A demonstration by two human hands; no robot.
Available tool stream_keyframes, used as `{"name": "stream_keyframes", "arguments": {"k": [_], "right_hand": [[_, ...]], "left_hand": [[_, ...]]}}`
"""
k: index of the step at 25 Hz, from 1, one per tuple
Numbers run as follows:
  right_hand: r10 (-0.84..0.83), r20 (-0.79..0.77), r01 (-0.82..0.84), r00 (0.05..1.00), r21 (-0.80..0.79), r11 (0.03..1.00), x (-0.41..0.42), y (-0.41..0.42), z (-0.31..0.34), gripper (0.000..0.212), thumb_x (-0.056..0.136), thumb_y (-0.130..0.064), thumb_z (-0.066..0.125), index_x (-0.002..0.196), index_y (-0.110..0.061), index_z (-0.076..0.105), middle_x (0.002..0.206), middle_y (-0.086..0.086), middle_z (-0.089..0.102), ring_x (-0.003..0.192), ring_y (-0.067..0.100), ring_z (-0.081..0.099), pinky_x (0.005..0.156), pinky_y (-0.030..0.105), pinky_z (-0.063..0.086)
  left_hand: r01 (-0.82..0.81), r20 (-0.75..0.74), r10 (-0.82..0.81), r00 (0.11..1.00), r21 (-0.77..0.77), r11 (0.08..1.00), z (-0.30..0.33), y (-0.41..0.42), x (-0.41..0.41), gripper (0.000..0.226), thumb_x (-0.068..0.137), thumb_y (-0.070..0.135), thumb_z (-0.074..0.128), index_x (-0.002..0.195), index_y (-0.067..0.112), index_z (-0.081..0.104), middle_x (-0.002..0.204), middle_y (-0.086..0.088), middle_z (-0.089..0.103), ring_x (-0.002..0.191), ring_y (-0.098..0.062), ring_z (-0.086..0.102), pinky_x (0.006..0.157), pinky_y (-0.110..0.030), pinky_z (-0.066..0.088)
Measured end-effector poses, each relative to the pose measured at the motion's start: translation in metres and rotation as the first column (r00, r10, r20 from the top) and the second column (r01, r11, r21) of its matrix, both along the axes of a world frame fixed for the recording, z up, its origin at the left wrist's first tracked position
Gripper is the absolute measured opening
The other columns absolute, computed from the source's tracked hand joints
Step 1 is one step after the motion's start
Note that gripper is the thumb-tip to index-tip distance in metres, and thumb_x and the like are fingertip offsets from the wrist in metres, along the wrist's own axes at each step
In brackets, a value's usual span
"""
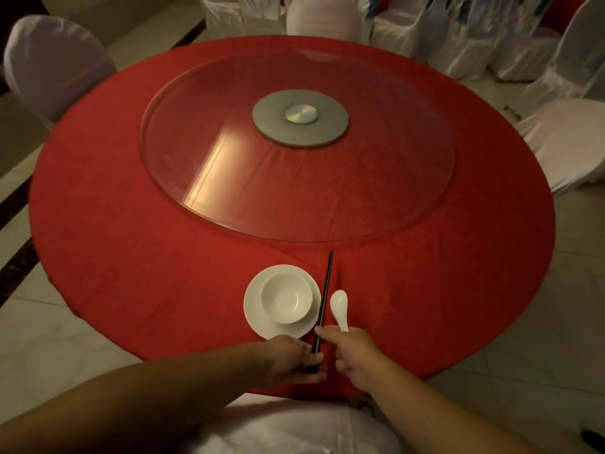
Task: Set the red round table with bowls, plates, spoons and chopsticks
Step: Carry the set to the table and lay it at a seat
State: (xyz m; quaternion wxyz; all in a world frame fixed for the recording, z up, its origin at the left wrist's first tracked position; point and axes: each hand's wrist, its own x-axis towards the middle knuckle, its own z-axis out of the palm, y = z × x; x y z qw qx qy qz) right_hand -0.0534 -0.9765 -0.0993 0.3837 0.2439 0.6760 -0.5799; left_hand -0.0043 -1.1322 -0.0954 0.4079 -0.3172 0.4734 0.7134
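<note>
While you stand at the near edge, the red round table [131, 257] fills most of the view, cloth draped over its rim. On it sits a big clear glass turntable [203, 178] with a grey disc hub [300, 118] at its middle. White-covered chairs [55, 63] ring the far side and right, and one more sits right below you at the near edge. One place setting lies near you: a white plate [262, 322] on the cloth with a white bowl [286, 298] upright on top of it, slightly toward the right of the plate. Your left hand [291, 358] has fingers curled round the near end of the dark chopsticks [325, 290], which run just beside the plate's right edge, tips pointing toward the turntable. Your right hand [352, 352] pinches the handle of the white spoon [339, 308], bowl end facing up, just right of the chopsticks.
</note>
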Motion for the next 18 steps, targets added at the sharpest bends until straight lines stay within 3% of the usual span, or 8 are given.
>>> {"name": "stream_keyframes", "arguments": {"k": [4,13,18], "right_hand": [[0.001,0.033,-0.002,0.999,0.007,1.0,-0.002,-0.006,-0.012,0.03,0.077,-0.022,0.084,0.101,-0.01,0.071,0.049,-0.004,0.051,0.038,0.007,0.033,0.036,0.023,0.026],[-0.025,0.029,0.025,0.999,0.01,1.0,-0.004,-0.015,-0.027,0.029,0.078,-0.02,0.084,0.098,-0.008,0.067,0.043,-0.007,0.049,0.036,0.009,0.03,0.035,0.023,0.023],[-0.037,0.024,0.036,0.999,0.017,0.999,-0.007,-0.014,-0.032,0.032,0.077,-0.021,0.084,0.101,-0.006,0.068,0.041,-0.008,0.049,0.036,0.009,0.029,0.036,0.023,0.023]], "left_hand": [[-0.037,0.037,0.037,0.999,0.014,0.999,-0.014,-0.005,0.003,0.01,0.097,0.004,0.063,0.102,-0.004,0.067,0.101,-0.019,0.068,0.094,-0.026,0.073,0.087,-0.033,0.062],[-0.109,0.096,0.108,0.989,0.002,0.994,-0.027,-0.006,0.001,0.008,0.096,0.004,0.064,0.098,-0.003,0.068,0.106,-0.021,0.069,0.104,-0.031,0.071,0.093,-0.037,0.06],[-0.152,0.118,0.152,0.981,-0.008,0.988,-0.031,-0.005,-0.001,0.014,0.096,0.004,0.065,0.106,-0.004,0.067,0.107,-0.02,0.068,0.105,-0.029,0.07,0.084,-0.035,0.063]]}}
